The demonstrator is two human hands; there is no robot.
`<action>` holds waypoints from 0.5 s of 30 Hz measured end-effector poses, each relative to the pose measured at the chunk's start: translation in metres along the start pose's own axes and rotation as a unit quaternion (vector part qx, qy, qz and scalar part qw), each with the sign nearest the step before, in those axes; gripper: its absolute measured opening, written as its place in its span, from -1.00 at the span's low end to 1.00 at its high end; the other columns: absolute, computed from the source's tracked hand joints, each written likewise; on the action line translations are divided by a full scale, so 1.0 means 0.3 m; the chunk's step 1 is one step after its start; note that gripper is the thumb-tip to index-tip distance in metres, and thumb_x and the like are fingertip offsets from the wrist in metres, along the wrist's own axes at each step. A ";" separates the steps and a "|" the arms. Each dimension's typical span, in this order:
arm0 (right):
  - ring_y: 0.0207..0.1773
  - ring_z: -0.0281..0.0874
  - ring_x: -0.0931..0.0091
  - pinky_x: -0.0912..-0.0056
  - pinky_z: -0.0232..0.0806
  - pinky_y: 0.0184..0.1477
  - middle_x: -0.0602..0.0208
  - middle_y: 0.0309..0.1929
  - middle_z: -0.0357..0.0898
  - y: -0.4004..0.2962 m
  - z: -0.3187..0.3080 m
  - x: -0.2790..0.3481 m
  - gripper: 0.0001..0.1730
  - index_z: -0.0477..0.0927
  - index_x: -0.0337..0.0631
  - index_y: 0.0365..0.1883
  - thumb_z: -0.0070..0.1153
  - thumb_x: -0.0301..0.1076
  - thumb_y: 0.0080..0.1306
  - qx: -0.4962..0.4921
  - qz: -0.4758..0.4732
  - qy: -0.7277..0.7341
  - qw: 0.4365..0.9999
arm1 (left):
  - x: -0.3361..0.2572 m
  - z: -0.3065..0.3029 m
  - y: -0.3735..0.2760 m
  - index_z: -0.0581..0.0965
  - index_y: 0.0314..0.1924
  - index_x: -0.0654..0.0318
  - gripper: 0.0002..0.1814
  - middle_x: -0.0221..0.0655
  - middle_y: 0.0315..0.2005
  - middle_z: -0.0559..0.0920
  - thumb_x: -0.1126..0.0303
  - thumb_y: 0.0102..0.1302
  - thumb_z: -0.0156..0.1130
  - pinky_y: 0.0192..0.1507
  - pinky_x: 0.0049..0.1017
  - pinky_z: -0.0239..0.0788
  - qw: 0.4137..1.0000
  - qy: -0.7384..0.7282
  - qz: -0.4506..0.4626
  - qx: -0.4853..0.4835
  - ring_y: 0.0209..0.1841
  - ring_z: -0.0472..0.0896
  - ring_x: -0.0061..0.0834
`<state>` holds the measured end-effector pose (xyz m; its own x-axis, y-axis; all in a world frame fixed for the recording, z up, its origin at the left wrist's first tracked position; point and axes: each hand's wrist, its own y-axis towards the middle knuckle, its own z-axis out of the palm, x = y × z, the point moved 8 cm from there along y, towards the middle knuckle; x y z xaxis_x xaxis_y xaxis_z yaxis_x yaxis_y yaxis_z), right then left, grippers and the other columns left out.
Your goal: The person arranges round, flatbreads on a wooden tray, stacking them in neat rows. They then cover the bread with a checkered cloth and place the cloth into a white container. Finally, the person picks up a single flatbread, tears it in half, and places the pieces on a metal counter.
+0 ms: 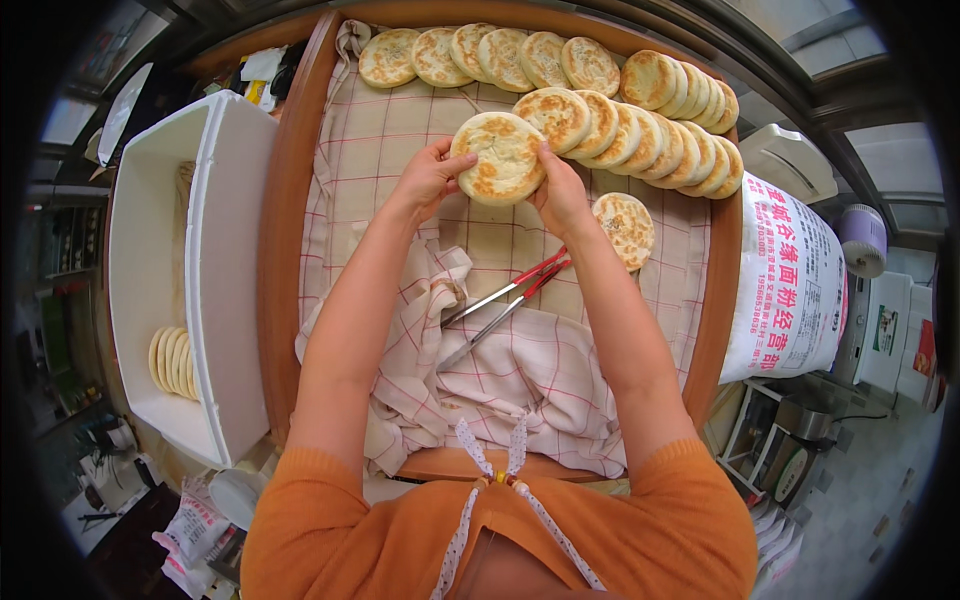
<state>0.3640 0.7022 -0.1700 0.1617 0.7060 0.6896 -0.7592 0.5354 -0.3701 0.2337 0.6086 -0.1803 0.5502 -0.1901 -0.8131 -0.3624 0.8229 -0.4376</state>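
Between my two hands I hold a round browned flatbread (496, 159) above the checked cloth (495, 240). My left hand (435, 176) grips its left edge, thumb on top. On the opposite edge my right hand (559, 184) has its thumb on the rim. Just beyond, a leaning row of flatbreads (553, 118) runs off to the right. A single flatbread (624, 231) lies on the cloth beside my right forearm. Red-handled metal tongs (510, 300) rest between my forearms, partly on the bunched cloth (525, 360).
A wooden frame (296, 225) walls in the cloth. More flatbreads (506, 58) line its far side. On the left stands a white foam box (232, 262) with several pale flatbreads (172, 361) inside. A printed white sack (787, 285) sits against the right wall.
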 end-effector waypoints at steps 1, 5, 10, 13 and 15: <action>0.08 0.47 0.51 0.37 0.37 0.10 0.28 0.06 0.47 -0.010 -0.017 0.000 -0.58 0.36 -0.28 0.13 -0.05 -0.21 0.41 -0.009 0.005 0.007 1.000 | 0.008 0.007 -0.002 0.45 0.03 0.19 -0.62 -0.45 -0.19 0.60 0.39 0.21 0.28 -0.14 -0.54 0.44 1.000 -0.002 0.001 -0.006 -0.17 0.58 -0.64; -0.01 0.52 0.46 0.36 0.42 0.00 0.28 -0.03 0.53 -0.061 -0.082 0.000 -0.64 0.41 -0.29 0.07 -0.01 -0.28 0.37 -0.017 -0.020 -0.128 0.991 | 0.061 0.016 -0.016 0.43 0.07 0.23 -0.60 -0.41 -0.09 0.55 0.29 0.27 0.22 -0.07 -0.44 0.44 0.998 0.057 -0.015 -0.014 -0.07 0.54 -0.57; -0.16 0.58 0.30 0.36 0.46 -0.12 0.23 -0.18 0.60 -0.203 0.146 0.085 -0.67 0.48 -0.26 -0.04 0.13 -0.42 0.21 -0.040 -0.216 -0.590 0.777 | 0.092 -0.001 -0.164 0.41 0.07 0.21 -0.45 -0.37 -0.08 0.51 -0.02 0.25 0.20 -0.07 -0.28 0.45 0.984 -0.128 -0.086 -0.092 -0.05 0.54 -0.49; 0.28 0.28 0.17 0.18 0.21 0.24 0.13 0.18 0.39 -0.357 0.382 0.012 -0.42 0.47 -0.19 0.03 0.28 -0.47 -0.03 0.139 -0.393 -0.635 0.651 | 0.055 0.066 -0.247 0.47 -0.06 0.28 -0.65 -0.25 -0.18 0.60 0.25 0.23 0.22 -0.08 -0.36 0.49 0.956 -0.291 -0.005 -0.039 -0.16 0.59 -0.39; 0.34 0.17 0.12 0.09 0.13 0.28 0.11 0.25 0.30 -0.442 0.482 0.034 -0.41 0.48 -0.19 0.04 0.29 -0.48 -0.04 0.165 -0.413 -0.650 0.616 | -0.048 0.025 -0.343 0.50 -0.13 0.40 -0.77 -0.25 -0.23 0.61 0.53 0.18 0.18 -0.14 -0.43 0.49 0.961 -0.267 0.056 -0.037 -0.21 0.60 -0.46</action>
<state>0.3753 0.5714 -0.0237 0.0998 -0.8274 0.5527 -0.8778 0.1884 0.4405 0.2687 0.5307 -0.1205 0.8052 0.2152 -0.5526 -0.4834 0.7779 -0.4014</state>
